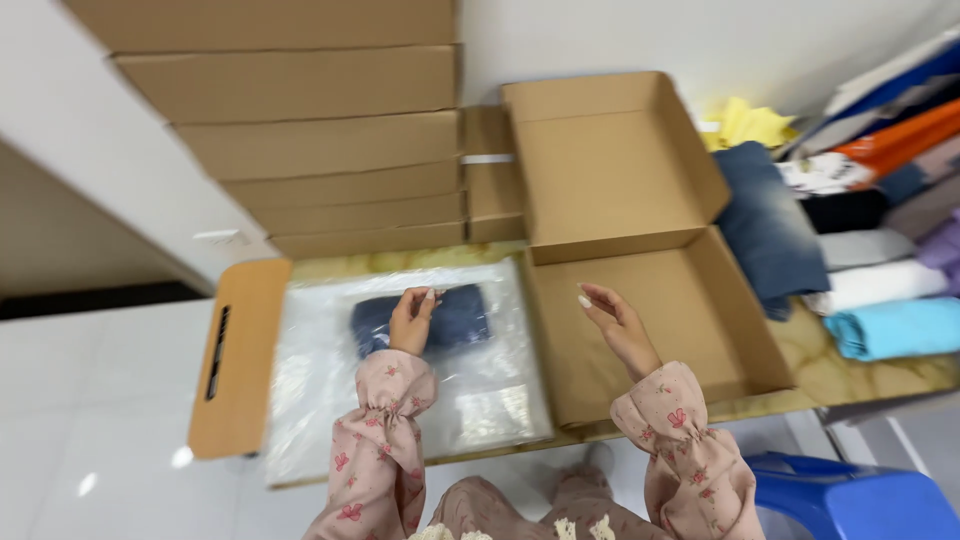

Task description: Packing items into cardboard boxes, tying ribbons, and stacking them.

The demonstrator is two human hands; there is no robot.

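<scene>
A stack of flat brown cardboard boxes (330, 140) leans against the white wall at the back left of the marbled yellowish table (860, 375), with a few more flattened brown cardboard pieces (492, 180) wedged between that stack and the raised lid of the open brown cardboard mailer box (650, 330). To the right, well apart from the hands, folded clothes lie in a pile: a faded blue denim garment (765, 225) draped over the box's right wall, a rolled light-blue cloth (895, 328), a white folded cloth (875, 285), an orange folded cloth (900, 140) and a crumpled yellow cloth (750, 122) behind them. A blue plastic stool (850, 500) stands at the lower right, off the table's edge. A tan flat board with a dark slot handle (238, 355) lies at the left, just beside a clear plastic bag (400, 380) spread flat on the table. Inside that bag sits a folded dark blue garment (455, 318), and the left hand (412, 320) rests on it through the plastic, fingers held together and curled lightly down, pinching nothing. The open mailer box holds nothing visible; its tray floor is bare. The right hand (615, 322) hovers over the tray's left part, fingers loosely spread and slightly bent, holding nothing. Both wrists wear pink sleeves with a red flower print (385, 420).
</scene>
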